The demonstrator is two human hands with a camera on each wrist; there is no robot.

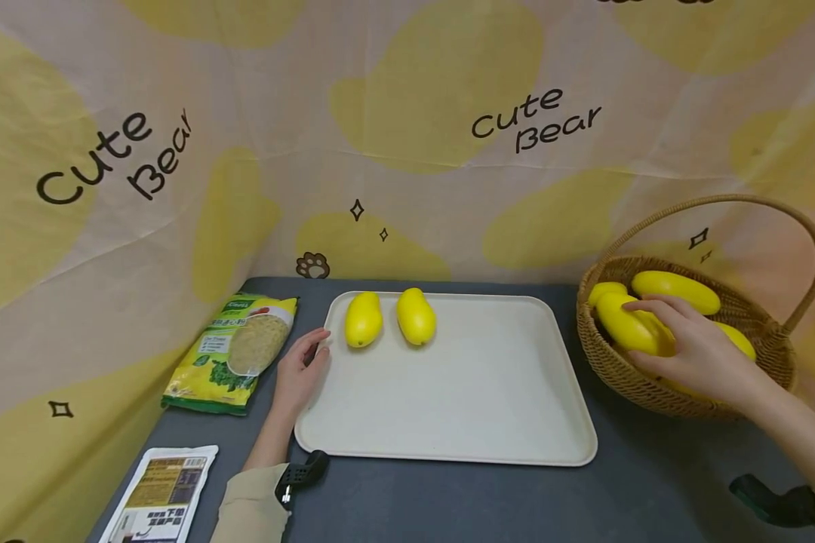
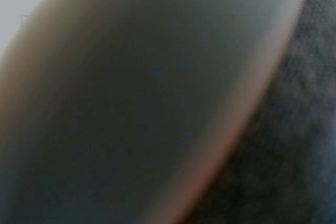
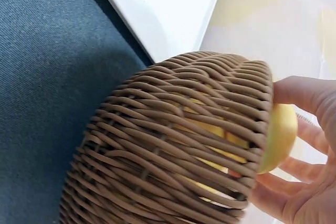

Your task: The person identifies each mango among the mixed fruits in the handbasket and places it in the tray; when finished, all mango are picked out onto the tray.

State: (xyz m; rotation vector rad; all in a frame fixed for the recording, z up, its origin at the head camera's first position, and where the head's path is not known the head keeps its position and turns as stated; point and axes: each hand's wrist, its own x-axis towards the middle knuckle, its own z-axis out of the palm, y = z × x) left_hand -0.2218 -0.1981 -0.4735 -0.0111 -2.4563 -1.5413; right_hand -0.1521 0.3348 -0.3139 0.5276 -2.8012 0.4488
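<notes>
Inside a wicker basket (image 1: 625, 377) at the right, my right hand (image 1: 702, 351) grips a yellow mango (image 1: 625, 320), thumb on the near side and fingers over the far side. The right wrist view shows this mango (image 3: 281, 137) above the basket's rim, with the hand (image 3: 310, 182) curled around it. Two more mangoes lie side by side on the white tray (image 1: 462, 400), one mango (image 1: 363, 320) near the corner and another mango (image 1: 416, 317) to its right. My left hand (image 1: 302, 369) rests at the tray's left edge, fingers loosely bent; its wrist view is blurred and mostly blocked.
Several other mangoes, including one long mango (image 1: 675, 292), lie in the basket under its tall handle (image 1: 713, 200). A green and yellow food bag (image 1: 231, 354) lies left of the tray, with a white packet (image 1: 159, 494) nearer. Printed cloth (image 1: 407, 151) hangs behind the table.
</notes>
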